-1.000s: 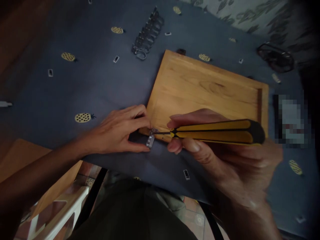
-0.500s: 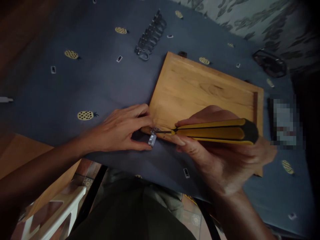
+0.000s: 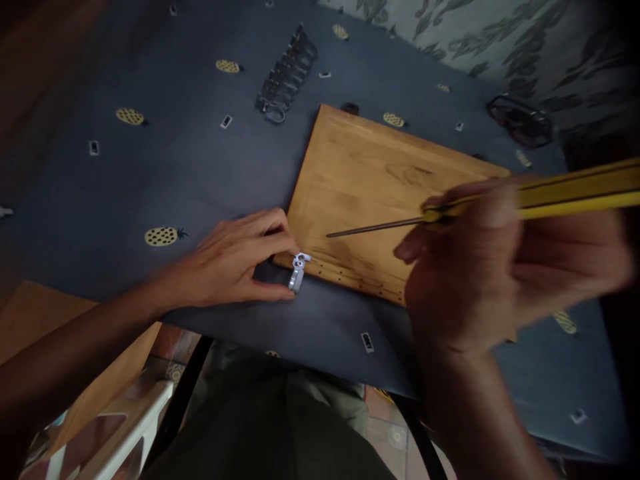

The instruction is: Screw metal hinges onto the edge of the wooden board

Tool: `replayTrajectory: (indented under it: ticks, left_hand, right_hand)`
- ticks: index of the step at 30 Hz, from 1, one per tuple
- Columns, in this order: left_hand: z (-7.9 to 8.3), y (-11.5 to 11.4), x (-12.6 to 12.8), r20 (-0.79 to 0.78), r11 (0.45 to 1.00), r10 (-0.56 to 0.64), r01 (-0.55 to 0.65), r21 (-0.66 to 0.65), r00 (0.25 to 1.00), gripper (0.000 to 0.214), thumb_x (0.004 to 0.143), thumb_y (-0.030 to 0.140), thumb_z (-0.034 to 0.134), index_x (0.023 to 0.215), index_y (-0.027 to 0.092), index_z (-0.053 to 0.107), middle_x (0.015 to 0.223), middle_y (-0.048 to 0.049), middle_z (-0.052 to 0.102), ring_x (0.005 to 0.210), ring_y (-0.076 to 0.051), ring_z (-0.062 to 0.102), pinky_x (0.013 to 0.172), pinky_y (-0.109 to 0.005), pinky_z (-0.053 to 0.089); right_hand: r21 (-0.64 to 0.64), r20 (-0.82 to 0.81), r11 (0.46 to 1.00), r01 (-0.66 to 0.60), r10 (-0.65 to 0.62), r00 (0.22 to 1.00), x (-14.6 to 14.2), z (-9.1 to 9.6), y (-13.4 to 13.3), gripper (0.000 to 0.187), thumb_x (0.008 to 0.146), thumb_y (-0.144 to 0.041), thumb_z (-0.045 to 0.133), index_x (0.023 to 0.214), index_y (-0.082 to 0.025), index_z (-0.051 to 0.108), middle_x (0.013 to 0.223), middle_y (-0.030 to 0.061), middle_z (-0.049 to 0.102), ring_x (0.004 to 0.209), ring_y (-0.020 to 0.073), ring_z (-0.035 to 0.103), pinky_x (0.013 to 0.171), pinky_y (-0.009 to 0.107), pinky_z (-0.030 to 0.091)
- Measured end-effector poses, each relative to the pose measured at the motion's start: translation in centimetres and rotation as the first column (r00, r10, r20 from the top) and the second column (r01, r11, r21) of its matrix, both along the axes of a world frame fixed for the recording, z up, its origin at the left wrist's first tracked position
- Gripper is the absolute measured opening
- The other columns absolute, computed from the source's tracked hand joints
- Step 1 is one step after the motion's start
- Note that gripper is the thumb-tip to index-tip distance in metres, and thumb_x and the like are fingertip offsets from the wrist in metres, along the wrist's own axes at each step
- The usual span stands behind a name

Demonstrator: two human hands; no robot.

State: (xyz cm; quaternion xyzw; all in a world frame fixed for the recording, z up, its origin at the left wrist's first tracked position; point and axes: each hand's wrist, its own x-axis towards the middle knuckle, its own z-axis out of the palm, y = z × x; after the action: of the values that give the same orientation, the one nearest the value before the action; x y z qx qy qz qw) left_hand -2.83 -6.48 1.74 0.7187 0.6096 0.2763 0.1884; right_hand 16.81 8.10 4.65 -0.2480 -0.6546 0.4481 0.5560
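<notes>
A wooden board [image 3: 370, 180] lies on a dark blue cloth with pineapple prints. At its near left corner sits a small metal bracket [image 3: 297, 270]. My left hand [image 3: 235, 260] pinches that bracket between thumb and forefinger against the board's edge. My right hand [image 3: 495, 267], blurred by motion, is closed round a yellow-and-black screwdriver [image 3: 500, 207] held above the board. Its thin shaft points left, and the tip hangs clear of the bracket. A row of small holes runs along the board's near edge.
A row of metal brackets [image 3: 285, 77] lies on the cloth beyond the board's far left corner. A dark object [image 3: 520, 120] rests at the far right. A leaf-patterned fabric lies beyond. A white chair [image 3: 115, 427] and orange surface show at lower left.
My right hand has lifted the screwdriver up and to the right, away from the bracket. My left hand stays pinched on the bracket at the board's corner.
</notes>
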Motion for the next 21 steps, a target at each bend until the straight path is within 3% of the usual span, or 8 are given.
replayTrajectory:
  ticks: [5,15,21]
  left_hand:
    - [0.1,0.0,-0.1,-0.012,1.0,-0.015,0.015,0.014,1.0,0.028,0.094,0.038,0.08,0.114,0.02,0.071,0.111,-0.0039,0.063,0.099,-0.019,0.064,0.078,-0.029,0.047]
    - [-0.4,-0.1,0.0,0.005,0.997,0.012,-0.012,0.077,1.0,0.031,0.093,0.037,0.083,0.116,0.021,0.071,0.107,-0.0026,0.061,0.093,-0.017,0.065,0.076,-0.028,0.048]
    - [-0.2,0.0,-0.2,-0.015,0.998,-0.004,0.005,0.062,1.0,0.036,0.091,0.037,0.085,0.119,0.02,0.07,0.11,-0.0032,0.062,0.092,-0.017,0.065,0.074,-0.028,0.048]
  right_hand:
    - [-0.016,-0.011,1.0,-0.021,0.021,1.0,-1.2,-2.7,0.5,0.017,0.088,-0.042,0.088,0.082,-0.027,0.082,0.067,-0.0048,0.067,0.043,0.0086,0.057,0.036,0.023,0.04]
    - [-0.344,-0.062,0.93,-0.128,0.113,0.992,-0.7,-4.2,3.8,0.038,0.081,-0.059,0.087,0.076,-0.024,0.073,0.066,-0.0028,0.066,0.038,0.0078,0.05,0.031,0.023,0.028]
    - [-0.46,-0.083,0.869,-0.184,0.164,0.983,-0.5,-4.5,4.8,0.043,0.077,-0.061,0.088,0.075,-0.025,0.064,0.067,-0.0035,0.067,0.041,0.0074,0.052,0.033,0.021,0.03]
